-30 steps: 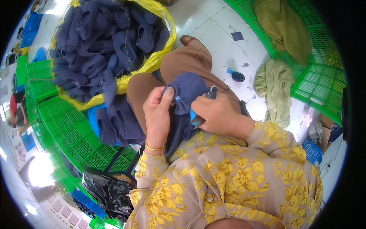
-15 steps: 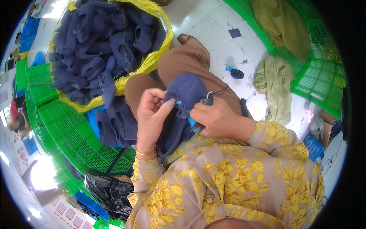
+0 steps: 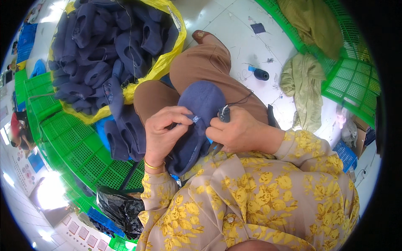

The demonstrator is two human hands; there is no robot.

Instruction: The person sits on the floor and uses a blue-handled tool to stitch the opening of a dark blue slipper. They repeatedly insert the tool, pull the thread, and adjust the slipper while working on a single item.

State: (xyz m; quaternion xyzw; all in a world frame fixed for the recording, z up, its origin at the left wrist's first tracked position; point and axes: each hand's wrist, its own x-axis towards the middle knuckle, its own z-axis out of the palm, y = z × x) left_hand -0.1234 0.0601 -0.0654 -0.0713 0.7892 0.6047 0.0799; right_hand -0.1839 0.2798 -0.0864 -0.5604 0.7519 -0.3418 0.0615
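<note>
A navy cloth slipper (image 3: 202, 95) lies across my lap, its rounded end pointing away from me. My left hand (image 3: 164, 129) is closed in a pinch on a small blue label (image 3: 195, 119) at the slipper's opening. Close by on the right, my right hand (image 3: 238, 127) is closed round a small dark tool (image 3: 225, 113) with a pale thread or loop at its top. The fingers hide most of this tool, so its kind is unclear. The right fingertips are at the slipper's edge; I cannot tell whether they grip it.
At the far left, a yellow sack (image 3: 179, 25) is heaped with navy slippers (image 3: 96, 50). More slippers (image 3: 125, 136) rest beside my left knee, over a green plastic crate (image 3: 79, 142). A black thread spool (image 3: 261, 74) and olive cloth (image 3: 303, 83) lie on the floor at right.
My left thumb has come off the slipper's surface, and its fingers now pinch the label, lifting it. The right hand has tilted slightly with the dark tool.
</note>
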